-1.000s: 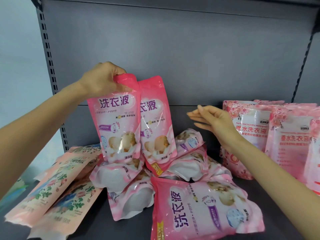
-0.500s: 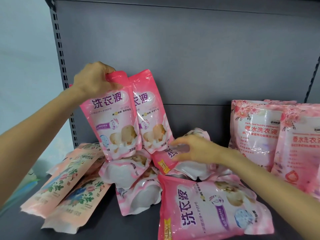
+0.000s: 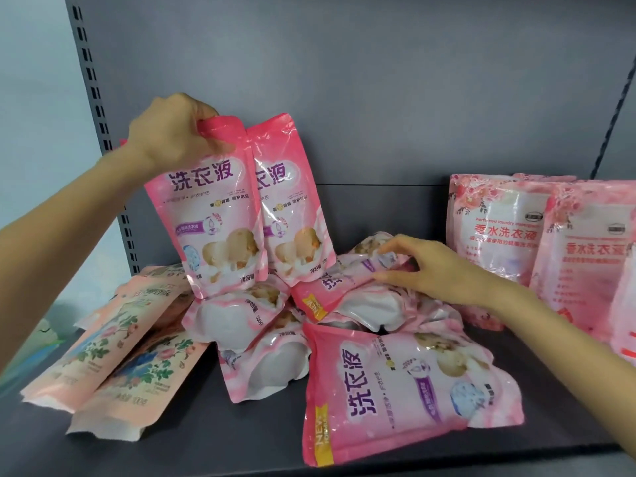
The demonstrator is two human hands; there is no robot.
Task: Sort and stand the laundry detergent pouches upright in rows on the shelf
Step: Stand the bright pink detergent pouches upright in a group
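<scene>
Head view: glossy pink pouches (image 3: 406, 390) (purple lettering), mostly heaped flat.

Head view, sole view: one wide-angle camera worn on the person's head, just before the front edge of the shelf (image 3: 206, 452). It faces forward and slightly down onto the shelf board and the grey back panel (image 3: 378, 80). Range is close, within arm's reach. The left hand (image 3: 172, 132) and right hand (image 3: 437, 270) enter from the lower corners and meet the pouches (image 3: 395, 390).

Left grip (image 3: 172, 132), right grip (image 3: 437, 266): bare; forearms (image 3: 69, 228) bare; fingernails (image 3: 381, 250) apparently short, plain.
</scene>
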